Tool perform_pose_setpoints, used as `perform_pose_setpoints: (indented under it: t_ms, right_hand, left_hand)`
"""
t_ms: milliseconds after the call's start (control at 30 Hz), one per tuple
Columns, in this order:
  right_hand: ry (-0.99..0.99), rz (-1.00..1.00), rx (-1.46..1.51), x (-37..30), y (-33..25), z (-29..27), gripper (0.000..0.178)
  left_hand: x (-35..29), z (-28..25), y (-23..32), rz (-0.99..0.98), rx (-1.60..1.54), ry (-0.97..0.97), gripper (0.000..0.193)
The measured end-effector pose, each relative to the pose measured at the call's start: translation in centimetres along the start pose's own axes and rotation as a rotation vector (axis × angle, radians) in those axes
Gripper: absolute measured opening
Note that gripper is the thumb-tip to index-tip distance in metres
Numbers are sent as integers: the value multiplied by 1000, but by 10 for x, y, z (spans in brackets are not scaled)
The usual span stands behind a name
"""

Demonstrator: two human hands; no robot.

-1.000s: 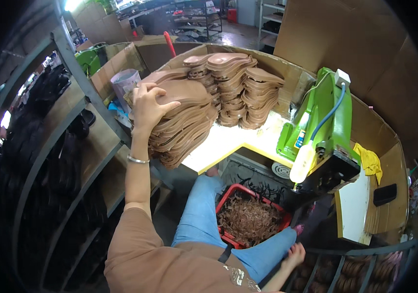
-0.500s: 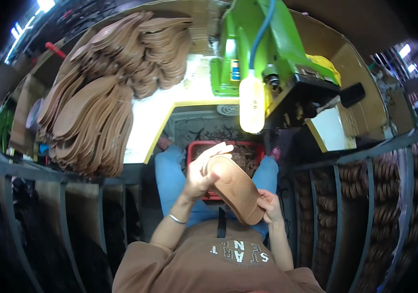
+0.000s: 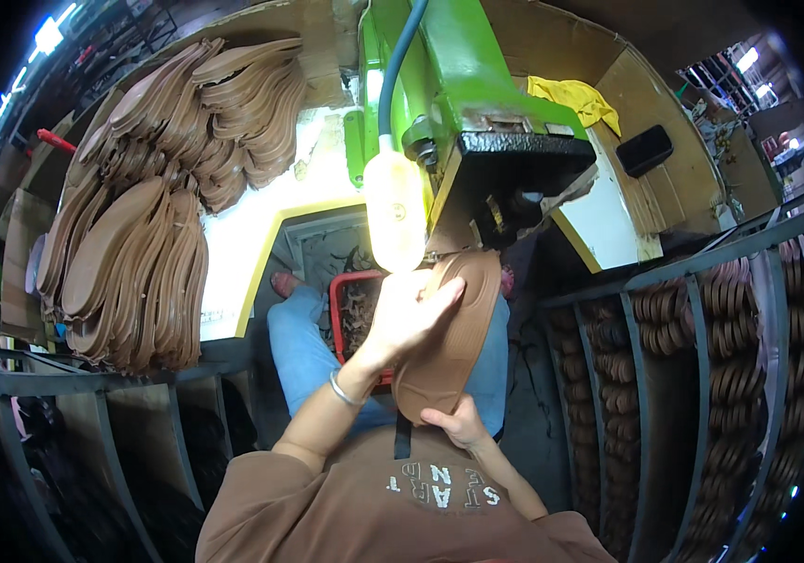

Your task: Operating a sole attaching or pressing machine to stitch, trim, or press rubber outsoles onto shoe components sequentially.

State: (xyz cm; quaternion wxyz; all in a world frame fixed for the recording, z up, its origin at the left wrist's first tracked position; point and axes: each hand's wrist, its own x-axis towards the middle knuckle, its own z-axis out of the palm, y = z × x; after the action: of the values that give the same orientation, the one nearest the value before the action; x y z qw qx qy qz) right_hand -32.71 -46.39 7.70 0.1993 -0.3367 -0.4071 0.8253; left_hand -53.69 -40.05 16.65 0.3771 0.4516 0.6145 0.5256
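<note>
A brown shoe sole (image 3: 458,324) is between my two hands, its far end up against the underside of the green machine (image 3: 477,84). My left hand (image 3: 406,314) grips its left edge, the thumb lying across the top face. At the near end my right hand (image 3: 463,424) pinches the rim, thumb on top. Just above my left hand hangs a lit lamp (image 3: 396,211) on a blue cable. The machine's black head (image 3: 524,178) overhangs the sole's far end, so I cannot tell exactly where they touch.
Stacks of brown soles (image 3: 139,263) cover the left of the white table (image 3: 275,202). Between my knees sits a red bin (image 3: 334,314) with brown scraps. A metal rack (image 3: 697,328) with many soles stands right, another rack (image 3: 101,394) left. A yellow cloth (image 3: 575,98) lies behind the machine.
The sole has moved away from my body, up to the machine, and turned more upright. Both hands have travelled with it, the right toward its near end. My view has shifted right.
</note>
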Motion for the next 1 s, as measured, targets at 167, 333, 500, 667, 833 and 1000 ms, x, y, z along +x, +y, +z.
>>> perform_pose_setpoints:
  t_ms: [167,333,500,667,833,1000]
  right_hand:
    - [56,-25,106,-22,0,-34,46]
    - [376,-284,194,-30,-40,-72,47]
    - [443,-487,76,8,-123,-96,35]
    - [335,-488,31,64,-189,-92,30]
    - [249,-468,164,99,-196,-65,29]
    - [217,-434,248,107,-170,-51,26]
  left_hand:
    - [-25,14,-12,-19,-227,157,21]
    - [-28,20,12,-43,-602,301,19]
    - [-19,10,-1,22,-457,256,23]
    - [-16,-7,-8,128,-231,204,18]
    - [-23,-35,1,45,-397,179,20]
    - [-29,-60,-10,102,-487,229,28]
